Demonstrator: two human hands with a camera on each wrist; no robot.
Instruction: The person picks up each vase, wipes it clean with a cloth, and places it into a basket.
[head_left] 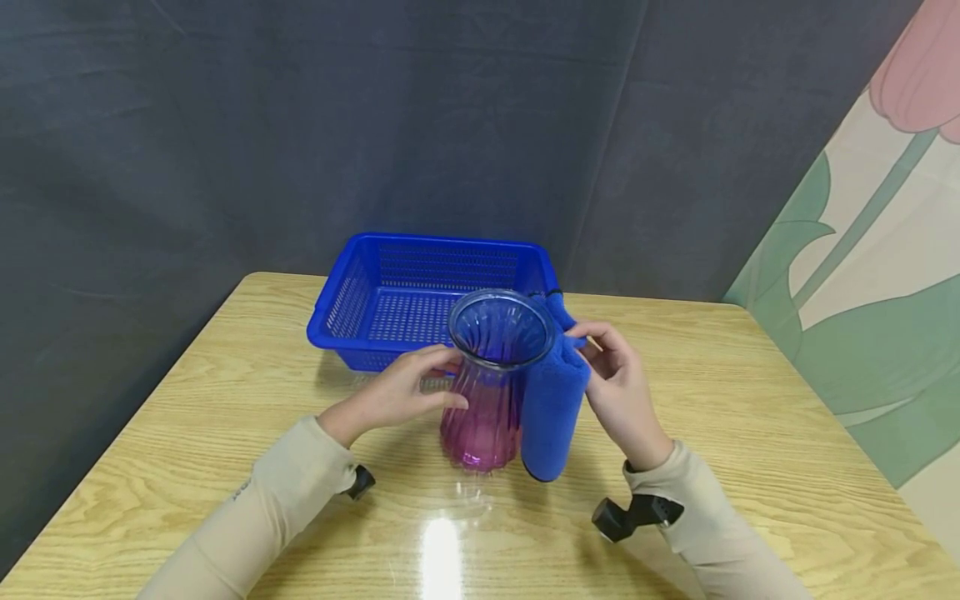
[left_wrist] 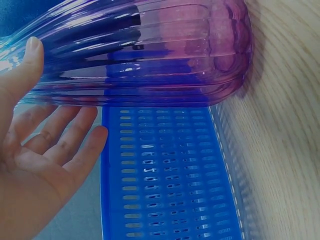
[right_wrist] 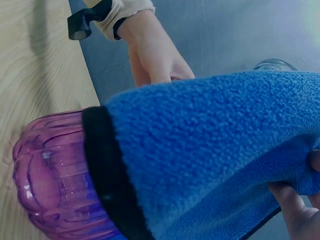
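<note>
A ribbed glass vase (head_left: 483, 417), clear bluish at its flared mouth and pink toward the base, stands upright on the wooden table. My left hand (head_left: 408, 387) is at its left side, thumb over the near face, fingers loosely extended by the far side. In the left wrist view, the palm of the left hand (left_wrist: 45, 160) is apart from the glass (left_wrist: 185, 60). My right hand (head_left: 618, 379) pinches a fuzzy blue cloth (head_left: 555, 408) with a dark edge, which hangs against the vase's right side. The cloth (right_wrist: 200, 130) hides much of the vase in the right wrist view.
A blue plastic basket (head_left: 412, 312) with slotted walls stands behind the vase, near the table's back edge. A dark curtain (head_left: 375, 125) hangs behind the table (head_left: 225, 400). At the right is a wall covering (head_left: 870, 317) with a flower pattern.
</note>
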